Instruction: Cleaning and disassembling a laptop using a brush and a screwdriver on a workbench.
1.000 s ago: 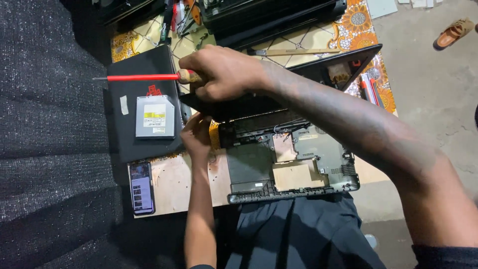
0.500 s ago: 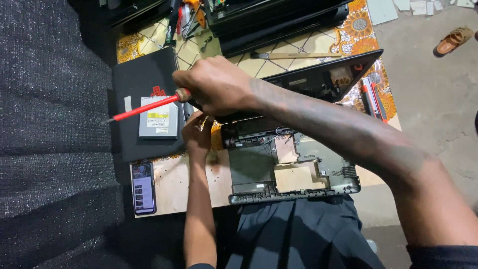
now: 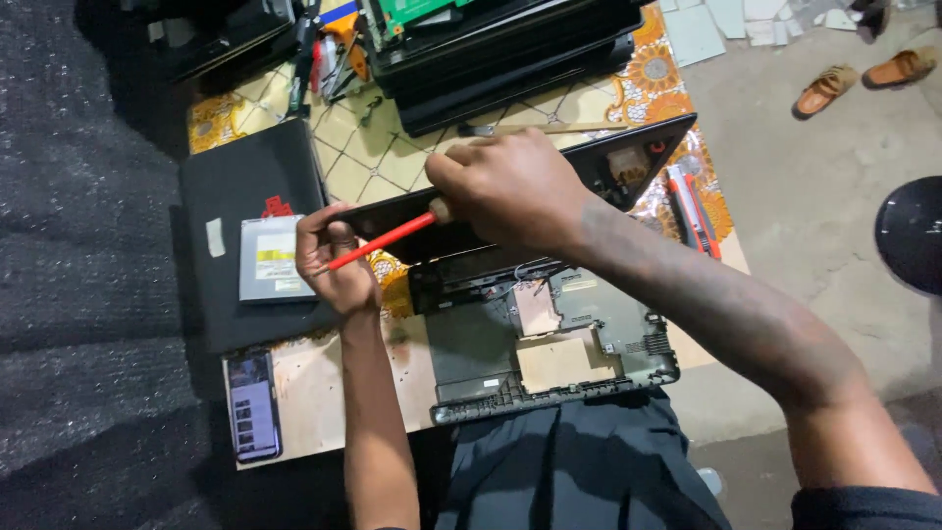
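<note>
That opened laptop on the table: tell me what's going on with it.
A person sits at a cluttered table with a stripped laptop base in front of them. The right hand holds a red screwdriver; the left hand pinches its tip end beside the laptop's raised dark panel. A disc drive lies on a closed black laptop to the left, with a phone below it.

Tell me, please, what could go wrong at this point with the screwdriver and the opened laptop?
The red screwdriver in the right hand points at the left hand gripping the black panel; a slip could jab the fingers. The open laptop base overhangs the table edge above the lap and could tip off.
</note>
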